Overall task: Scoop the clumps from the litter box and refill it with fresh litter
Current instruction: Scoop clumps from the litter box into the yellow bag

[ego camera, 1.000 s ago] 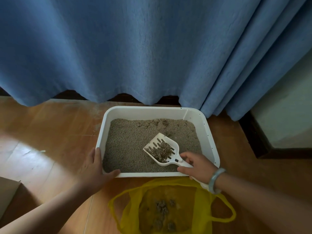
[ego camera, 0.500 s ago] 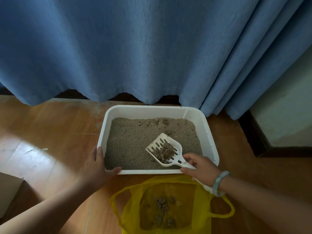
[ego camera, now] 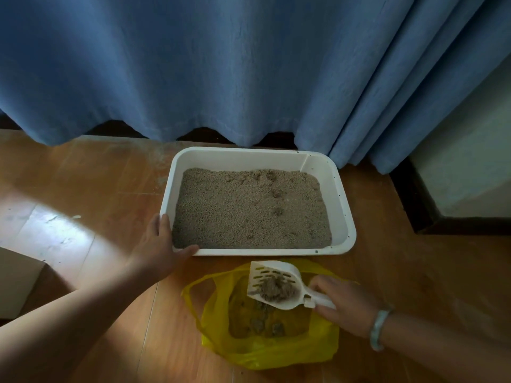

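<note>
A white litter box [ego camera: 344, 205] full of grey-tan litter [ego camera: 243, 211] sits on the wooden floor by the curtain. My left hand [ego camera: 161, 246] grips its front left corner, thumb on the rim. My right hand [ego camera: 341, 305] holds the handle of a white slotted scoop [ego camera: 272, 275] that carries a grey clump [ego camera: 276, 290]. The scoop hovers over an open yellow plastic bag [ego camera: 265, 346], which lies just in front of the box and has several dark clumps inside. A few small dark clumps [ego camera: 278, 211] remain visible in the litter at the right and back.
A blue curtain [ego camera: 221, 67] hangs right behind the box. A dark baseboard and pale wall [ego camera: 464, 172] stand at the right. The corner of a cardboard box [ego camera: 16, 283] shows at the left edge. Bare wooden floor [ego camera: 69, 194] lies left of the box.
My right hand lifted the loaded scoop out of the litter box and brought it back over the yellow bag. My left hand stayed on the box corner.
</note>
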A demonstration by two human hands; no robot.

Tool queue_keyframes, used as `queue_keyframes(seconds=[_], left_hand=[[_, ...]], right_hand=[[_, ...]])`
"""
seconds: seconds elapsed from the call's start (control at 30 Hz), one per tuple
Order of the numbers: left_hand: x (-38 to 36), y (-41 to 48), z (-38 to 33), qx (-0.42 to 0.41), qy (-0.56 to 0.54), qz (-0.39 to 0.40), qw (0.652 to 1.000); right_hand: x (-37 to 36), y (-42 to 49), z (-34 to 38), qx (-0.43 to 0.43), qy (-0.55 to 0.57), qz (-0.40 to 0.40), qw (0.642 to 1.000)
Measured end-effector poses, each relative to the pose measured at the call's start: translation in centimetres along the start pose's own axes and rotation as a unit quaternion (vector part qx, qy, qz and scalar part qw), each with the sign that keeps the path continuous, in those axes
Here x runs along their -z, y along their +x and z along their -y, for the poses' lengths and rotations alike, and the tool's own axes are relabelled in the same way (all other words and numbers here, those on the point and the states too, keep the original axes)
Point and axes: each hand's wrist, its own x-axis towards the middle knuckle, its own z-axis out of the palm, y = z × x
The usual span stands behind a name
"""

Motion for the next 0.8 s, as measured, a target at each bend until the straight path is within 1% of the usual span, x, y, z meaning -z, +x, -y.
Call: queue_keyframes(seconds=[0.1, 0.13, 0.23, 0.37, 0.43, 0.47, 0.57, 0.6, 0.67, 0.7, 0.73, 0.8], left_hand=[[0.0, 0.2, 0.0, -0.003, 0.003, -0.002, 1.000], [0.0, 0.2, 0.0, -0.004, 0.003, -0.002, 1.000], [0.0, 0.2, 0.0, -0.005, 0.003, -0.006, 1.000], [0.0, 0.3, 0.0, -0.011, 0.000, -0.013, 1.000], [-0.1, 0.3, 0.1, -0.011, -0.003, -0.014, 1.000], [-0.1, 0.4, 0.1, -0.010, -0.003, -0.013, 1.000], [-0.1, 0.4, 0.2, -0.011, -0.003, -0.014, 1.000], [-0.1, 0.4, 0.2, -0.011, -0.004, -0.014, 1.000], [-0.1, 0.4, 0.2, -0.011, -0.003, -0.014, 1.000], [-0.1, 0.4, 0.1, -0.011, -0.003, -0.014, 1.000], [-0.1, 0.4, 0.1, -0.011, -0.005, -0.015, 1.000], [0.0, 0.4, 0.0, -0.012, -0.006, -0.017, 1.000]], right_hand=[[-0.4, 0.4, 0.2, 0.015, -0.088, 0.002, 0.996], [-0.6, 0.4, 0.2, 0.033, -0.111, -0.015, 0.993], [-1.5, 0.4, -0.7, 0.115, -0.171, -0.100, 0.973], [-1.6, 0.3, -1.2, 0.182, -0.221, -0.144, 0.947], [-1.6, 0.3, -1.3, 0.199, -0.229, -0.165, 0.938], [-1.5, 0.2, -1.3, 0.199, -0.224, -0.162, 0.940], [-1.2, 0.1, -1.2, 0.174, -0.174, -0.134, 0.960], [-0.9, 0.0, -0.9, 0.151, -0.143, -0.120, 0.971], [-0.4, 0.1, -0.5, 0.072, -0.030, -0.079, 0.994], [-0.2, 0.2, -0.3, 0.028, 0.047, -0.048, 0.997], [0.1, 0.4, 0.0, -0.002, 0.113, -0.036, 0.993], [0.8, 1.1, 0.8, -0.033, 0.206, -0.050, 0.977]])
